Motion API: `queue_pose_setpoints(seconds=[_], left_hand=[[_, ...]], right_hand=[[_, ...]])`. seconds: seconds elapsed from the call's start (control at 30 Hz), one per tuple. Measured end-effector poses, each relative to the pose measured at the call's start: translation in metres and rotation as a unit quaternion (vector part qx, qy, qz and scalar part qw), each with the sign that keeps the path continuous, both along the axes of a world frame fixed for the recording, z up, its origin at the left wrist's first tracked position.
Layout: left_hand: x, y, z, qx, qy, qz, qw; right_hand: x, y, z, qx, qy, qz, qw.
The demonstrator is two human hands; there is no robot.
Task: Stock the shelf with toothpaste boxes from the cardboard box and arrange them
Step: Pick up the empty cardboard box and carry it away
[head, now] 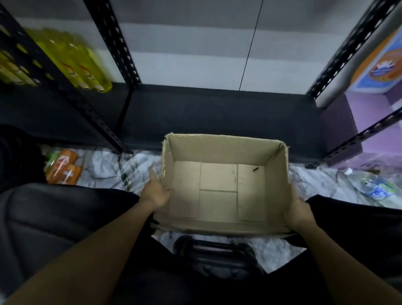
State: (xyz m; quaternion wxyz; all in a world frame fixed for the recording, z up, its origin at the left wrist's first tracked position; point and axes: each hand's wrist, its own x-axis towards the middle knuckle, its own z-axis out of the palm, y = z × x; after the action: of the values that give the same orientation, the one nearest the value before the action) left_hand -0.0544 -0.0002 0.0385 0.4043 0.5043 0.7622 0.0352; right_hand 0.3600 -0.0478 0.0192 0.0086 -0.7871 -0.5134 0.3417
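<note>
Head view: the box point(218, 175) sits on the floor just near of the shelf point(219, 112) and looks empty. No toothpaste shows in it or on the shelf. The left hand point(156, 192) is flat, fingers straight, at the box's left wall. The right hand point(298, 208) lies flat on the right wall. Likely the box is being moved. Next, press both sides evenly and lift.

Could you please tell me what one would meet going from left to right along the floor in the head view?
orange packets → left hand → cardboard box → right hand → plastic bottle
</note>
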Motion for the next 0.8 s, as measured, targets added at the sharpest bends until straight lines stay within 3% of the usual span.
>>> queue_pose_setpoints(seconds=[0.1,0.37,0.57,0.67,0.8], left_hand=[[-0.003,-0.002,-0.005,0.014,0.003,-0.028,0.999],[-0.002,0.002,0.015,0.092,0.045,-0.032,0.994],[0.009,0.037,0.084,0.187,0.052,-0.031,0.981],[0.014,0.065,0.128,0.193,0.091,-0.050,0.976],[0.037,0.081,0.190,0.221,0.077,-0.077,0.969]], right_hand=[[0.003,-0.001,-0.005,-0.023,-0.003,-0.062,0.998],[0.009,0.001,0.020,0.043,-0.055,-0.017,0.997],[0.014,0.014,0.072,0.109,-0.097,-0.002,0.989],[0.021,0.021,0.116,0.151,-0.128,0.007,0.980],[0.042,0.023,0.179,0.208,-0.153,-0.008,0.966]])
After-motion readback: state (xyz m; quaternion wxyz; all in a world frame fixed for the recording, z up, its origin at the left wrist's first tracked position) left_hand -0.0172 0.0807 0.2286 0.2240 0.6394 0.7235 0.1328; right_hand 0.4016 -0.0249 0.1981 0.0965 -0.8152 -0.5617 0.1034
